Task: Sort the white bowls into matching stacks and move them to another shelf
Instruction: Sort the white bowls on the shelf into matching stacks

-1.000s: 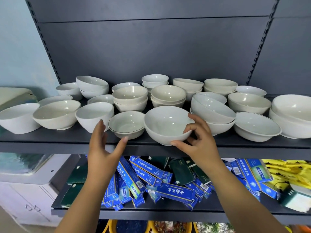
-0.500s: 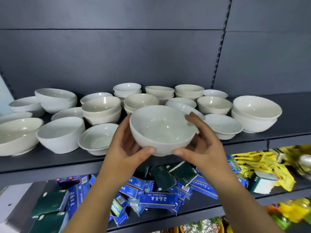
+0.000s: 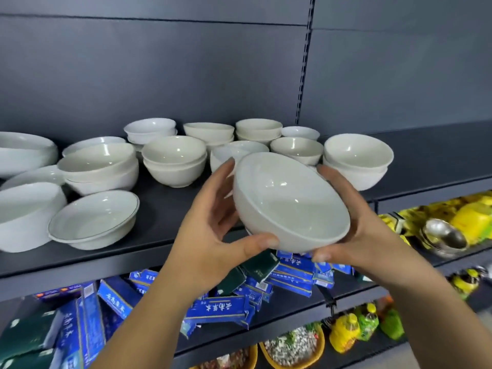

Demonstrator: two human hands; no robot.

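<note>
Dark grey panels backed a store rack, and its upper shelf [image 3: 159, 222] carried white bowls well to the left and behind.

In front of the shelf's edge, clear of it, one bowl [image 3: 291, 201] was grasped between both hands. Its mouth faced up and tipped, the left of the rim high and the right low, so the rim's long axis ran from upper left to lower right in the view. The left hand [image 3: 213, 227] curled round the left wall, thumb pressed on the near side under the rim and fingers behind. The right hand [image 3: 354, 230] curled round the right wall, thumb low near the foot and fingers over the far side.

On the shelf several bowls sat nested. A right stack [image 3: 358, 158] stood just behind the right hand, one bowl inside another. A middle stack [image 3: 174, 158] and a left stack [image 3: 98, 166] were nested the same way, with three smaller stacks along the back. A shallow bowl with a dark line round its rim [image 3: 93, 219] stood alone near the front.

The lower shelf [image 3: 292, 296] held a heap of blue boxes [image 3: 218, 307] and green packs [image 3: 26, 336]. To the right lay yellow packs [image 3: 474, 217] and metal bowls [image 3: 444, 235]. Below, baskets [image 3: 292, 347] held speckled goods too blurred to tell, beside bottles [image 3: 346, 334].
</note>
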